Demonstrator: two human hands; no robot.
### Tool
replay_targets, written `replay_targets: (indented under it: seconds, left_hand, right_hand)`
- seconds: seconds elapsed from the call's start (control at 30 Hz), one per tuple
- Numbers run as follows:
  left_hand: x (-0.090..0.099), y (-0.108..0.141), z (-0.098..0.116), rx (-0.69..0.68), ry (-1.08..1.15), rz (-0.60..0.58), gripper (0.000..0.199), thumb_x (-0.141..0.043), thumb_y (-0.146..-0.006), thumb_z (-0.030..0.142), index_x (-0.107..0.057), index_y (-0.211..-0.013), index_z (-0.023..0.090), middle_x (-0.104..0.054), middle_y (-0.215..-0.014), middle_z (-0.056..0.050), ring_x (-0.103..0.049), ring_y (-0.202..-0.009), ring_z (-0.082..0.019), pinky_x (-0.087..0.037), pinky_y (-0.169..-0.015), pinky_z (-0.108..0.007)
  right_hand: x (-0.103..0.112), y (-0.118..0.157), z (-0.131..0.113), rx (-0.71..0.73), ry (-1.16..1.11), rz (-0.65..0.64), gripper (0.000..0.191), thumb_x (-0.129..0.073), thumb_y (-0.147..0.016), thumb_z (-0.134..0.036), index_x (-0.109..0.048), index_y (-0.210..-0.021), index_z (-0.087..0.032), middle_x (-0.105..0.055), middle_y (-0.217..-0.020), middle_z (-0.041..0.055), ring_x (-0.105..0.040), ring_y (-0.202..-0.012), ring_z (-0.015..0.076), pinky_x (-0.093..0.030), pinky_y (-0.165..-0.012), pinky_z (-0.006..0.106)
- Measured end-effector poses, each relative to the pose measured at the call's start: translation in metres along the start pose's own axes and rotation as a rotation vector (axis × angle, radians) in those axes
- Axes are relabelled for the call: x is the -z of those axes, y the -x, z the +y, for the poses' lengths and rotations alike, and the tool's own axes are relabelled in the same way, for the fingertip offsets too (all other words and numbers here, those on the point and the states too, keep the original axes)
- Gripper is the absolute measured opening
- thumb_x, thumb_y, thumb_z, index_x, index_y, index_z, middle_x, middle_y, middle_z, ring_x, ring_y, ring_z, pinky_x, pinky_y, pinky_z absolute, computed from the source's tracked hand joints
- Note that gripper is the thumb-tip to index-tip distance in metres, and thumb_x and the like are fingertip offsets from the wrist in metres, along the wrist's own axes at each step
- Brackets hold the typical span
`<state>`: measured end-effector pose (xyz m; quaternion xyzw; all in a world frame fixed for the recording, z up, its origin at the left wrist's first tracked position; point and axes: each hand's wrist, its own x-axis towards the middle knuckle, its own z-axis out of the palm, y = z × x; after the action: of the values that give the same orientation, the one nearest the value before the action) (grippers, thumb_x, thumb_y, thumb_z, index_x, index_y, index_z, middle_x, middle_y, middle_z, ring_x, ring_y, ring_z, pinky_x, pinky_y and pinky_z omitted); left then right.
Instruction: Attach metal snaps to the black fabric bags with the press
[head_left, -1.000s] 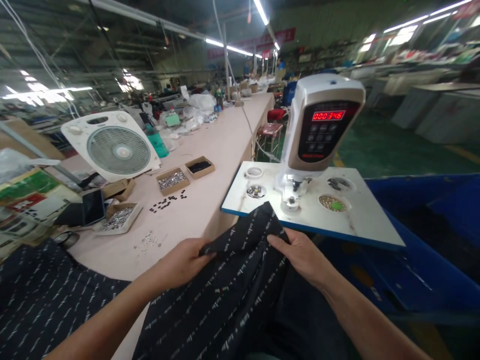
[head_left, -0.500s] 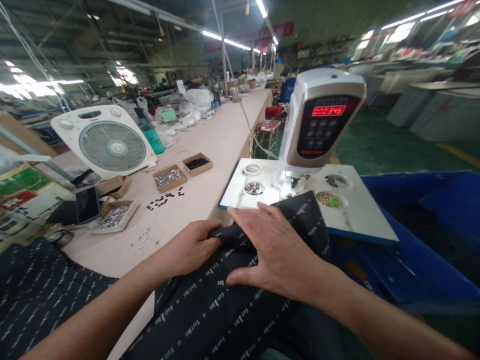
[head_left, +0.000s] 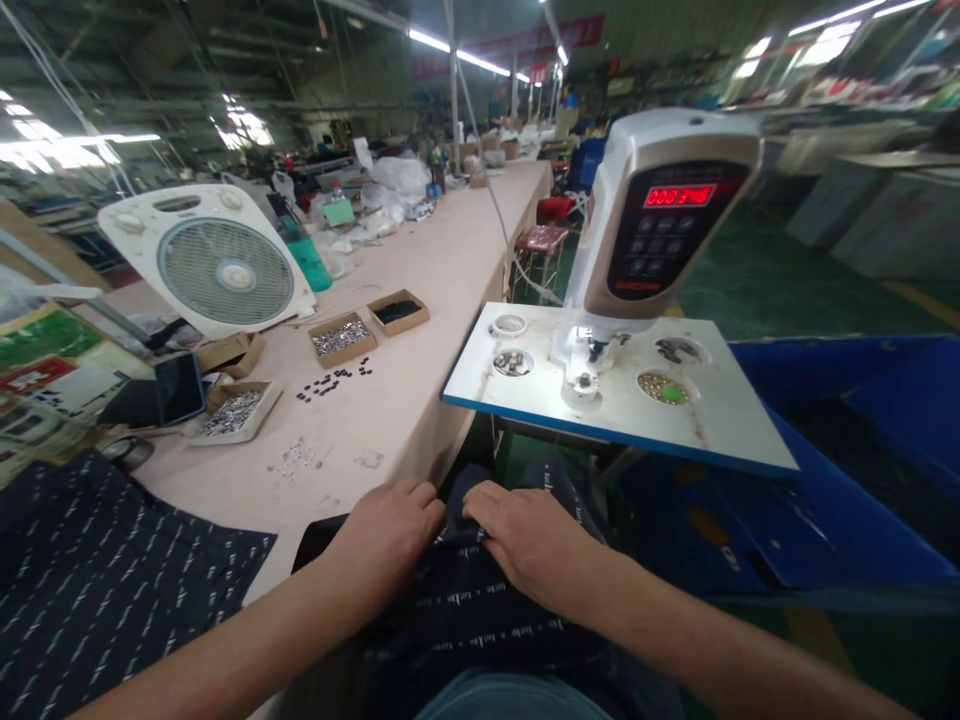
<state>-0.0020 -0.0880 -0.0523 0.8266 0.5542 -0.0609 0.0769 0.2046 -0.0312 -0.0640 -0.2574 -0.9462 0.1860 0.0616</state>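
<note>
Dark printed fabric [head_left: 487,610] with rows of white lettering hangs over my lap, its upper edge gathered between my two hands. My left hand [head_left: 394,525] is closed on that edge beside the table corner. A short way to the right, my right hand [head_left: 525,540] pinches the same cloth, thumb under and fingers over. Whether the cloth is a finished garment cannot be told. Beyond my hands stands a snap-fastening machine [head_left: 660,220] with a red lit counter. Its white work plate [head_left: 517,395] has round cups of small metal parts, and no cloth lies under its head.
On the table [head_left: 420,400] are cardboard boxes of metal pieces [head_left: 341,338] and black pieces [head_left: 397,312], loose black parts [head_left: 330,382], a tray [head_left: 236,412] and a fan [head_left: 225,265]. More printed cloth [head_left: 120,570] lies left. A blue bin [head_left: 847,440] stands right.
Both hands have drawn the fabric back and down, away from the machine's plate. My right hand has gone from spread over the cloth to pinching its edge.
</note>
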Motion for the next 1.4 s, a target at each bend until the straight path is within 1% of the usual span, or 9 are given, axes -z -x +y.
replay_targets:
  seconds: [0.17,0.3,0.4,0.47,0.63,0.87,1.1,1.27,1.4]
  left_hand:
    - [-0.005,-0.004,0.004,-0.039,-0.068,0.229,0.025,-0.052,-0.090,0.010,-0.063,-0.112,0.016,-0.067,-0.111,-0.009,-0.059,-0.102,-0.028,-0.051,-0.090,-0.045]
    - [0.002,-0.012,0.007,-0.115,-0.107,0.465,0.028,-0.046,-0.095,0.012,-0.061,-0.118,0.015,-0.067,-0.115,-0.011,-0.061,-0.099,-0.025,-0.050,-0.087,-0.042]
    - [0.005,-0.013,0.007,-0.192,-0.115,0.624,0.029,-0.043,-0.096,0.013,-0.058,-0.121,0.014,-0.068,-0.114,-0.012,-0.062,-0.095,-0.024,-0.049,-0.083,-0.040]
    - [-0.001,-0.009,0.008,-0.217,-0.079,0.556,0.030,-0.044,-0.094,0.010,-0.059,-0.119,0.016,-0.068,-0.112,-0.011,-0.062,-0.093,-0.024,-0.049,-0.082,-0.039]
    - [-0.020,0.010,0.015,-0.151,0.385,0.018,0.038,-0.043,-0.079,-0.002,-0.064,-0.099,0.023,-0.069,-0.095,-0.001,-0.063,-0.084,-0.017,-0.047,-0.076,-0.028]
    - [-0.009,0.004,0.011,0.130,1.049,-0.153,0.034,-0.043,-0.072,0.010,-0.063,-0.097,0.019,-0.064,-0.089,0.001,-0.056,-0.083,-0.015,-0.043,-0.074,-0.025]
    - [-0.018,-0.003,0.016,0.243,1.353,-0.316,0.013,-0.052,-0.078,0.021,-0.060,-0.087,0.017,-0.055,-0.078,0.004,-0.047,-0.071,-0.012,-0.036,-0.062,-0.022]
    - [-0.023,-0.002,0.023,0.281,1.533,-0.314,0.023,-0.062,-0.084,0.037,-0.065,-0.092,0.015,-0.063,-0.083,0.000,-0.056,-0.080,-0.016,-0.043,-0.072,-0.025]
    - [-0.027,-0.003,0.021,0.223,1.649,-0.386,0.028,-0.074,-0.079,0.035,-0.068,-0.098,0.014,-0.067,-0.087,0.000,-0.057,-0.077,-0.014,-0.043,-0.074,-0.024]
  right_hand:
    - [-0.015,0.002,0.010,0.033,0.224,0.228,0.020,-0.055,-0.097,-0.021,-0.062,-0.115,-0.018,-0.067,-0.092,0.0055,-0.060,-0.079,0.0207,-0.037,-0.070,0.034]
    - [0.007,0.001,0.032,0.133,0.377,0.485,0.025,-0.044,-0.100,-0.015,-0.067,-0.111,-0.017,-0.064,-0.082,0.0055,-0.053,-0.078,0.0202,-0.033,-0.074,0.036]
    - [0.022,0.005,0.035,0.151,0.346,0.566,0.025,-0.044,-0.099,-0.014,-0.068,-0.106,-0.019,-0.068,-0.095,0.0076,-0.053,-0.090,0.0228,-0.033,-0.084,0.039]
    - [0.018,0.013,0.030,0.103,0.259,0.449,0.022,-0.048,-0.094,-0.011,-0.068,-0.101,-0.019,-0.069,-0.100,0.0082,-0.056,-0.094,0.0234,-0.034,-0.087,0.040]
    - [-0.010,0.041,0.015,0.019,-0.196,-0.115,0.010,-0.059,-0.085,-0.012,-0.065,-0.088,-0.020,-0.072,-0.088,0.0014,-0.064,-0.085,0.0184,-0.041,-0.080,0.030]
    - [0.010,0.035,0.026,-0.185,-0.913,-0.332,0.013,-0.066,-0.082,-0.024,-0.070,-0.092,-0.018,-0.065,-0.076,-0.0040,-0.058,-0.067,0.0120,-0.040,-0.060,0.019]
    - [0.001,0.032,0.039,-0.303,-1.064,-0.309,0.015,-0.066,-0.079,-0.026,-0.069,-0.089,-0.016,-0.061,-0.071,-0.0042,-0.054,-0.063,0.0106,-0.039,-0.057,0.018]
    - [-0.001,0.031,0.037,-0.279,-0.925,-0.210,0.012,-0.067,-0.080,-0.027,-0.067,-0.083,-0.015,-0.058,-0.070,-0.0045,-0.051,-0.065,0.0107,-0.037,-0.057,0.019]
    - [0.004,0.027,0.036,-0.249,-0.889,-0.141,0.013,-0.067,-0.083,-0.027,-0.069,-0.086,-0.015,-0.062,-0.076,-0.0030,-0.056,-0.070,0.0125,-0.040,-0.061,0.020]
